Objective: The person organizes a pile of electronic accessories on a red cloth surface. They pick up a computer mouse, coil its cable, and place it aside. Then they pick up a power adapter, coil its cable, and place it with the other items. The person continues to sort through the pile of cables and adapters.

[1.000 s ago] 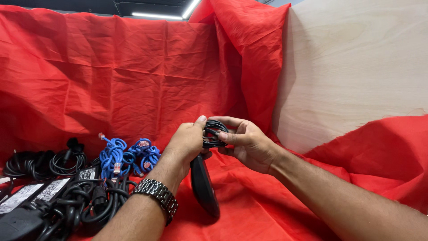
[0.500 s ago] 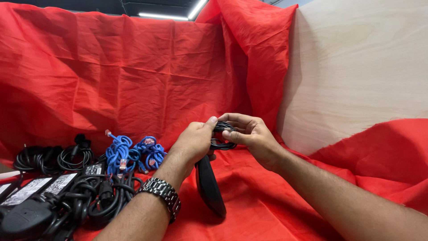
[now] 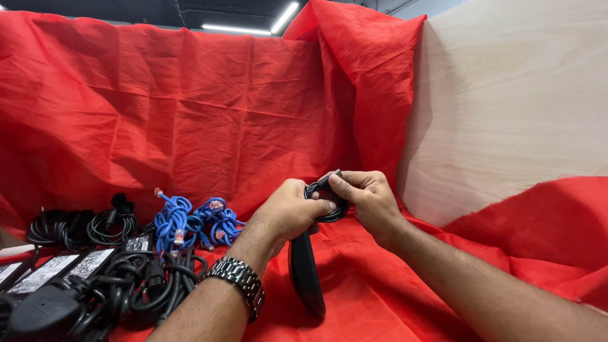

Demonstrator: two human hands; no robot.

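Note:
My left hand (image 3: 288,212), with a metal watch (image 3: 235,282) on its wrist, grips a black coiled cable (image 3: 329,197) above a red cloth. Below that hand hangs a black oblong power adapter (image 3: 305,272), attached to the cable and held off the cloth. My right hand (image 3: 366,201) pinches the same cable coil from the right, thumb and fingers closed on the loops. The two hands meet at the coil in the middle of the view.
Two bundles of blue cable (image 3: 190,221) lie left of my hands. Several black cables and power bricks (image 3: 95,285) are piled at the lower left. Red cloth (image 3: 190,120) covers the surface and back; a pale wooden panel (image 3: 519,101) stands on the right.
Both hands with the cable have stayed together, and the fingers have shifted around the coil. The view has moved slightly, so the hands sit a little lower and more to the right.

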